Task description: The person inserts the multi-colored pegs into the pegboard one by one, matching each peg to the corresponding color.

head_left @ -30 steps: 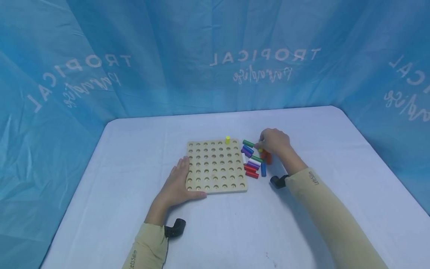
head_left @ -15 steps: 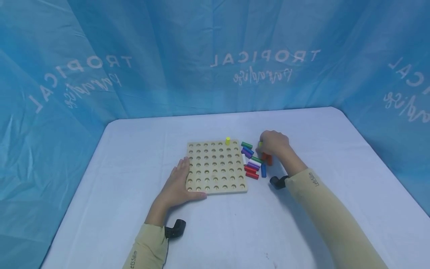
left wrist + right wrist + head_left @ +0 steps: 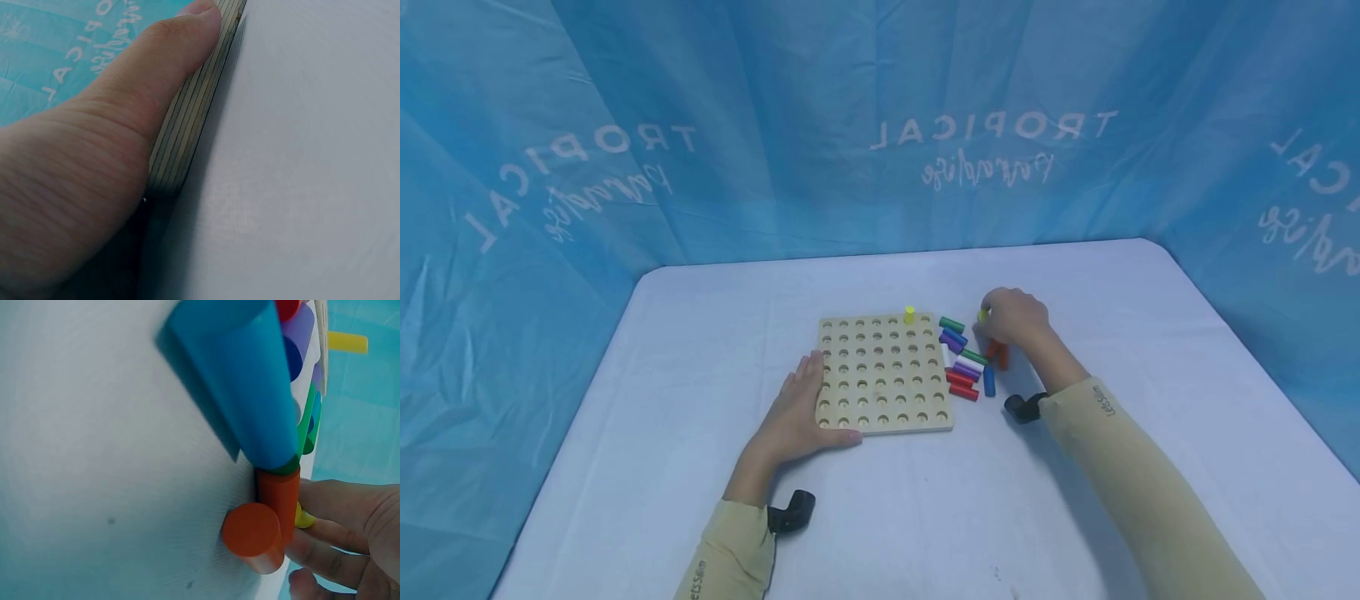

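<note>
A square wooden pegboard (image 3: pixel 886 375) with rows of round holes lies on the table. One yellow peg (image 3: pixel 910 316) stands upright in its back row. My left hand (image 3: pixel 795 412) rests at the board's near left corner, fingers straight along the left side. In the left wrist view, the thumb (image 3: pixel 169 50) lies against the board's layered edge. Right of the board, my right hand (image 3: pixel 1017 317) pinches another yellow peg (image 3: pixel 305 519) between thumb and fingertips, mostly hidden by the hand. Two orange pegs (image 3: pixel 253 530) lie just beneath that hand.
Several loose pegs lie close to the board's right side: green (image 3: pixel 952 324), purple (image 3: pixel 952 343), white (image 3: pixel 946 356), red (image 3: pixel 963 392) and blue (image 3: pixel 989 382). A white cloth covers the table (image 3: pixel 880 517). Blue printed curtains (image 3: pixel 820 192) stand behind and at the sides.
My right hand has taken hold of the yellow peg, which has risen slightly from beside the orange pegs. The left hand and board have stayed put.
</note>
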The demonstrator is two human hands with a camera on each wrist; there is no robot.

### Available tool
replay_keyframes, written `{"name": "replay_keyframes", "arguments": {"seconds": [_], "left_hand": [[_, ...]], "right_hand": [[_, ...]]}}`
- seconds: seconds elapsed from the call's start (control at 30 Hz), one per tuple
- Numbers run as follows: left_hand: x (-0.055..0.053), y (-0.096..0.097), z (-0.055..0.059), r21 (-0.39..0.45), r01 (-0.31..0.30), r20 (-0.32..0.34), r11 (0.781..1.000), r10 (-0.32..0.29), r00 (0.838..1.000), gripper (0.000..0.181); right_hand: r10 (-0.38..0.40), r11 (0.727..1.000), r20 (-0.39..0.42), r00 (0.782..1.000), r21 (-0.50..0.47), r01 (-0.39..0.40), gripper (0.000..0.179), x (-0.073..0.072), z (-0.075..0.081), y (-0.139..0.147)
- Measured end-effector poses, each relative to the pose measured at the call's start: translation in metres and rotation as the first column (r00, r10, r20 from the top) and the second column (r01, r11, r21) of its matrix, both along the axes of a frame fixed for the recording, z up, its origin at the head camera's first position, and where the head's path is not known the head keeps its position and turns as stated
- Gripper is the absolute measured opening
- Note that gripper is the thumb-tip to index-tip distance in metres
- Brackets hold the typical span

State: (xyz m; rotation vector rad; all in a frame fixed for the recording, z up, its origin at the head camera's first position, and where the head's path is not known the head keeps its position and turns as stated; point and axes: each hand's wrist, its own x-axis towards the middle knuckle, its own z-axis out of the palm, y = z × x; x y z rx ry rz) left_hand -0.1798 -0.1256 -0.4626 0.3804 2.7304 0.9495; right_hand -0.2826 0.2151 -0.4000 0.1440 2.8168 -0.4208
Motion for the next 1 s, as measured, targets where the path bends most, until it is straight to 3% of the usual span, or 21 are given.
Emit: {"name": "replay_keyframes", "arguments": {"seconds": [0.37, 0.67, 1.0], "left_hand": [[0.0, 0.0, -0.001, 0.001, -0.003, -0.02, 1.0, 0.003, 1.0, 0.143], [-0.001, -0.001, -0.003, 0.003, -0.001, -0.007, 1.0, 0.001, 1.0, 0.143], [-0.001, 0.001, 0.0, 0.007, -0.002, -0.003, 1.0, 0.002, 1.0, 0.144]], "right_hand": [[-0.01, 0.997, -0.155, 0.988, -0.073, -0.001, 0.045, -0.003, -0.003, -0.001], [-0.004, 0.995, -0.214, 0.977, -0.094, -0.017, 0.041, -0.006, -0.005, -0.005], [0.002, 0.99, -0.323, 0.946, -0.135, -0.048, 0.035, -0.007, -0.006, -0.01]]}}
